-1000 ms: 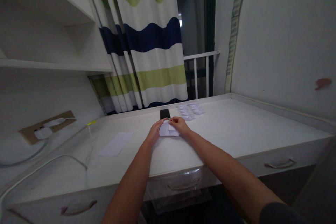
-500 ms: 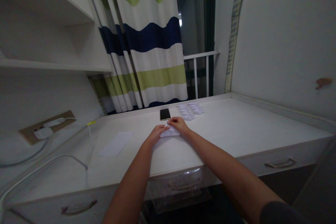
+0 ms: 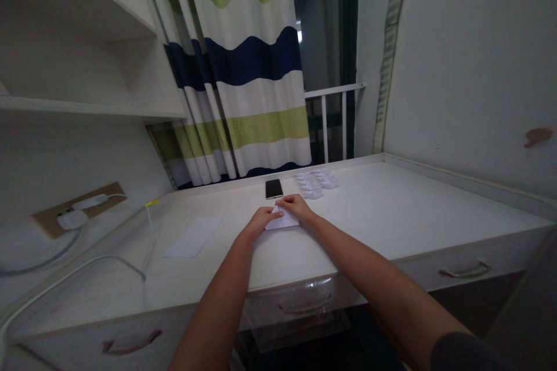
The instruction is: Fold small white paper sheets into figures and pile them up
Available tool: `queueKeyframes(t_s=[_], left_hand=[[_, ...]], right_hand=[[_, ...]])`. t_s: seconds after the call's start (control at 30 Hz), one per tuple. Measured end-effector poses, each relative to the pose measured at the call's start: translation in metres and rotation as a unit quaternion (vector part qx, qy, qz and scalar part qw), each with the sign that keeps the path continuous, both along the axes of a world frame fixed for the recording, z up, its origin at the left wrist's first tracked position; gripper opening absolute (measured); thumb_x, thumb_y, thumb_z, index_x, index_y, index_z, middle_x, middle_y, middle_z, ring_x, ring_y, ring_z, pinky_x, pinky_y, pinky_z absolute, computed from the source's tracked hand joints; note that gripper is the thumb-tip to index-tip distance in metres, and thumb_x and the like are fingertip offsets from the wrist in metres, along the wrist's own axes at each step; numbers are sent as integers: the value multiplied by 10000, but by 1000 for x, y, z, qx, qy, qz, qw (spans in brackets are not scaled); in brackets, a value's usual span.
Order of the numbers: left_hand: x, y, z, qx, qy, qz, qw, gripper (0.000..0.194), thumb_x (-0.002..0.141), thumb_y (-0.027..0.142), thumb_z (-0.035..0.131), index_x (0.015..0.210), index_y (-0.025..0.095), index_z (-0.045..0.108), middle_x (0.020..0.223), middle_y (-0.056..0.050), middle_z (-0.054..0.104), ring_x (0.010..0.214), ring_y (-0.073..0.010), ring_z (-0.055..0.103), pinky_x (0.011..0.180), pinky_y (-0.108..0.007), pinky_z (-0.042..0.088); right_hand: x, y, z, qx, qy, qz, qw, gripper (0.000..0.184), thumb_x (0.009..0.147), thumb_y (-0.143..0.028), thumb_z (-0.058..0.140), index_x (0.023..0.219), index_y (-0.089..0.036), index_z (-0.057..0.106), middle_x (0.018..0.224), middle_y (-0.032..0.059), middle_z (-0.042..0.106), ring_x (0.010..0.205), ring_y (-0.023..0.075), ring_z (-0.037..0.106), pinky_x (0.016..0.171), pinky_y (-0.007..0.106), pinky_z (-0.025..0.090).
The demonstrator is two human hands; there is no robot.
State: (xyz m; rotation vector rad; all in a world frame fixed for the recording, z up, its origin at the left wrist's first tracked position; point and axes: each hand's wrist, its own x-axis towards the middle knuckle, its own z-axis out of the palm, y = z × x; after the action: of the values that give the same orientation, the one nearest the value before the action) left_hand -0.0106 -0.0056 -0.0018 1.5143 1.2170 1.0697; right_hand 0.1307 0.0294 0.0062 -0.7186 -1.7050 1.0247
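Between my hands, just above the white desk, is a partly folded piece of white paper (image 3: 285, 221) with a pointed top and a straight lower edge. My left hand (image 3: 260, 221) pinches its left side, the thumb lying across the front. At the upper tip, the fingers of my right hand (image 3: 296, 206) are closed on the paper, and that wrist covers part of its right side. A dark phone (image 3: 274, 188) lies flat right behind my hands. Several folded white paper pieces (image 3: 315, 184) stand in rows to the right of the phone.
A flat stack or sheet of white paper (image 3: 194, 237) lies to the left on the desk (image 3: 391, 208). White cables (image 3: 117, 258) run along the left edge from a wall socket (image 3: 73, 211). A shelf (image 3: 87, 105) overhangs the left, and a striped curtain (image 3: 261, 93) hangs behind.
The folded paper has tilted so that more of its front face shows, its top now forming a clearer point. Both hands keep hold of it, shifting only slightly.
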Motion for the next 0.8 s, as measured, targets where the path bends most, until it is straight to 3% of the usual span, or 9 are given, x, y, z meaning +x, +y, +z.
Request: queueKeyframes(t_s=[0.3, 0.5, 0.8], left_hand=[[0, 1, 0, 13, 18, -3, 1000, 329, 491, 393, 703, 654, 113, 649, 536, -15, 587, 549, -149, 524, 495, -233, 333], [-1, 4, -1, 16, -3, 7, 1000, 364, 548, 483, 642, 591, 122, 623, 485, -6, 546, 512, -134, 485, 471, -229, 297], [0, -2, 1, 0, 4, -9, 1000, 390, 542, 507, 636, 543, 121, 582, 440, 20, 492, 411, -78, 382, 422, -210, 216]], right_hand=[[-1, 1, -1, -2, -28, -7, 1000, 224, 619, -318, 585, 599, -110, 666, 540, 25, 603, 516, 111, 489, 490, 224, 337], [-3, 5, -5, 20, -2, -10, 1000, 184, 612, -297, 585, 592, -134, 668, 585, 33, 631, 578, 133, 535, 562, 242, 380], [1, 1, -1, -4, -6, 23, 1000, 281, 614, -392, 590, 622, -120, 662, 577, 29, 613, 555, 119, 502, 517, 229, 344]])
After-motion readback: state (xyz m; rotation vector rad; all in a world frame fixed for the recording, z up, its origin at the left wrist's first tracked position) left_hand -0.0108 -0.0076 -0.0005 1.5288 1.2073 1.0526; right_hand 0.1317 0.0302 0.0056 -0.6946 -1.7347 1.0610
